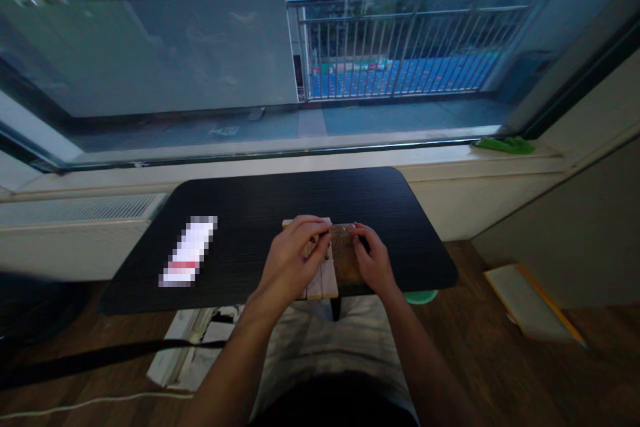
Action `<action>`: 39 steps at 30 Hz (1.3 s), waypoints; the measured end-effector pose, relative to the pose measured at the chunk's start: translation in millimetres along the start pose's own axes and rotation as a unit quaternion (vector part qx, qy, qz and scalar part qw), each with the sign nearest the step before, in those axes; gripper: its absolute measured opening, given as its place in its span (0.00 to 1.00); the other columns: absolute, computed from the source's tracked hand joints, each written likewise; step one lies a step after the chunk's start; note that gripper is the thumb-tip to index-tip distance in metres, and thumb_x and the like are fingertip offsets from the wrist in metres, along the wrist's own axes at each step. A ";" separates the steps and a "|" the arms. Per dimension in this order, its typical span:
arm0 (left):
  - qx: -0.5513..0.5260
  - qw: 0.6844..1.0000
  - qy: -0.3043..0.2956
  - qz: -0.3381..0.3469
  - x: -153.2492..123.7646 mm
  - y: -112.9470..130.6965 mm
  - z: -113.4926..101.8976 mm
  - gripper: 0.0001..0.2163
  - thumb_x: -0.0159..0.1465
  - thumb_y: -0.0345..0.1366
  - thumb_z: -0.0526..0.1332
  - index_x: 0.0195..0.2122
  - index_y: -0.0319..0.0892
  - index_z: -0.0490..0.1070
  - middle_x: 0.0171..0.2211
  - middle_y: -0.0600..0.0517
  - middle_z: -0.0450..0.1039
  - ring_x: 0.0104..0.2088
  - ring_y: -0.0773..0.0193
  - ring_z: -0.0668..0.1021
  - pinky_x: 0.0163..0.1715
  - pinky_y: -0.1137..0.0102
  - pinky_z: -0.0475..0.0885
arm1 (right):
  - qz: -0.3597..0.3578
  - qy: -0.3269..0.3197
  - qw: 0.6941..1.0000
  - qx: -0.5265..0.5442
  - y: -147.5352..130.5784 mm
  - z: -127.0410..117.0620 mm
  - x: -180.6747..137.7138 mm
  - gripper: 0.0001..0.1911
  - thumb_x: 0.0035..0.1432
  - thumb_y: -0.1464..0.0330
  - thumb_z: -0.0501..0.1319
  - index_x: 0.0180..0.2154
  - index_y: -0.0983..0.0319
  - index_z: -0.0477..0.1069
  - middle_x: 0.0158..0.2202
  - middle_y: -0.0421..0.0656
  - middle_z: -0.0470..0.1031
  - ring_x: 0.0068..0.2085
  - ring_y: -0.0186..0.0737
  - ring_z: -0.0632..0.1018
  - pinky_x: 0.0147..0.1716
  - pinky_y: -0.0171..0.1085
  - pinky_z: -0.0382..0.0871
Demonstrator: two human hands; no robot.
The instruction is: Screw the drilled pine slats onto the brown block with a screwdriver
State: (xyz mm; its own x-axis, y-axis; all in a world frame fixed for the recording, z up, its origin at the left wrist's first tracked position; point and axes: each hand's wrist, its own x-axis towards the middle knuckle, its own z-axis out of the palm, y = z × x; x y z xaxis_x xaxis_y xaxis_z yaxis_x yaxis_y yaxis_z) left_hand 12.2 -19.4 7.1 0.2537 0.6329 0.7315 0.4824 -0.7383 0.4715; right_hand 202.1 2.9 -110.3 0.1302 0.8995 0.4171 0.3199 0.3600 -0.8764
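- The left hand (293, 259) lies over a light slatted wooden piece (327, 285), its thumb and fingers bent towards each other; whether they clamp anything, I cannot tell.
- The right hand (373, 260) is just beside it, apart from the left, fingers curled at the right edge of a brown board (347, 267); its grip is unclear.
- A clear, shiny piece (342, 229) shows between the fingertips.
- Wooden piece and board lie side by side at the near edge of the black table (300, 193).

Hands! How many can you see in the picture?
2. The left hand is over the pale wooden piece; the right hand is at the brown piece beside it. I see no others.
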 end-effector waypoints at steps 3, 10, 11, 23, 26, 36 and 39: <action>0.006 1.000 0.002 0.003 -0.4 -0.2 0.4 0.07 0.66 0.26 0.63 0.44 0.42 0.74 0.42 0.47 0.80 0.42 0.63 0.82 0.43 0.67 0.80 | 0.000 0.001 1.000 0.003 0.2 0.3 -0.2 0.08 0.61 0.69 0.56 0.38 0.57 0.74 0.49 0.49 0.79 0.54 0.49 0.77 0.57 0.51 0.69; 0.001 1.000 -0.002 0.001 -2.1 -0.7 1.2 0.08 0.66 0.26 0.63 0.45 0.42 0.74 0.43 0.47 0.81 0.43 0.62 0.83 0.45 0.67 0.79 | 0.001 0.004 1.000 0.001 -0.5 0.2 -0.5 0.08 0.61 0.69 0.56 0.38 0.57 0.74 0.49 0.48 0.79 0.54 0.49 0.77 0.57 0.51 0.70; 0.000 1.000 -0.002 0.002 -2.2 -0.8 1.2 0.08 0.66 0.26 0.63 0.45 0.42 0.74 0.43 0.47 0.81 0.43 0.62 0.83 0.45 0.67 0.79 | 0.001 0.003 1.000 0.000 -0.6 0.1 -0.4 0.08 0.61 0.69 0.56 0.38 0.57 0.74 0.49 0.49 0.79 0.54 0.49 0.77 0.57 0.51 0.70; 0.001 1.000 -0.007 -0.005 -4.2 -1.6 1.8 0.08 0.67 0.27 0.61 0.46 0.43 0.74 0.44 0.47 0.81 0.44 0.61 0.83 0.46 0.66 0.79 | 0.004 0.001 1.000 -0.002 -1.2 -0.3 0.0 0.08 0.61 0.69 0.56 0.38 0.57 0.74 0.49 0.49 0.79 0.54 0.49 0.77 0.57 0.52 0.70; 0.008 1.000 -0.011 -0.009 -4.3 -1.8 2.0 0.08 0.67 0.27 0.61 0.46 0.43 0.74 0.44 0.47 0.81 0.44 0.61 0.83 0.45 0.65 0.79 | 0.006 0.003 1.000 -0.002 -1.0 -0.1 0.1 0.08 0.61 0.69 0.56 0.38 0.58 0.74 0.49 0.50 0.78 0.54 0.49 0.77 0.57 0.52 0.70; -0.004 1.000 -0.012 -0.017 -3.4 0.1 1.4 0.09 0.66 0.27 0.61 0.46 0.43 0.74 0.45 0.47 0.82 0.45 0.60 0.83 0.47 0.64 0.79 | 0.005 0.004 1.000 -0.003 -1.7 -0.2 -0.6 0.08 0.61 0.69 0.56 0.38 0.57 0.74 0.49 0.49 0.79 0.54 0.49 0.77 0.57 0.51 0.70; -0.005 1.000 -0.013 -0.018 -3.9 -1.1 1.9 0.09 0.67 0.27 0.60 0.46 0.43 0.74 0.46 0.47 0.82 0.46 0.60 0.83 0.48 0.64 0.79 | 0.005 0.003 1.000 -0.004 -2.0 -0.7 -0.5 0.08 0.61 0.68 0.56 0.38 0.57 0.74 0.49 0.49 0.79 0.54 0.49 0.77 0.57 0.51 0.70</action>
State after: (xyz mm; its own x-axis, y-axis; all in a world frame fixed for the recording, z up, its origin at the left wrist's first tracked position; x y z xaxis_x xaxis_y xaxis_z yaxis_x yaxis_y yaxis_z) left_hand 12.2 -20.6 2.8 0.2573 0.6651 0.7011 0.4835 -0.7167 0.5025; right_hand 202.0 1.6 -108.6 0.1399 0.9014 0.4096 0.3255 0.3489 -0.8788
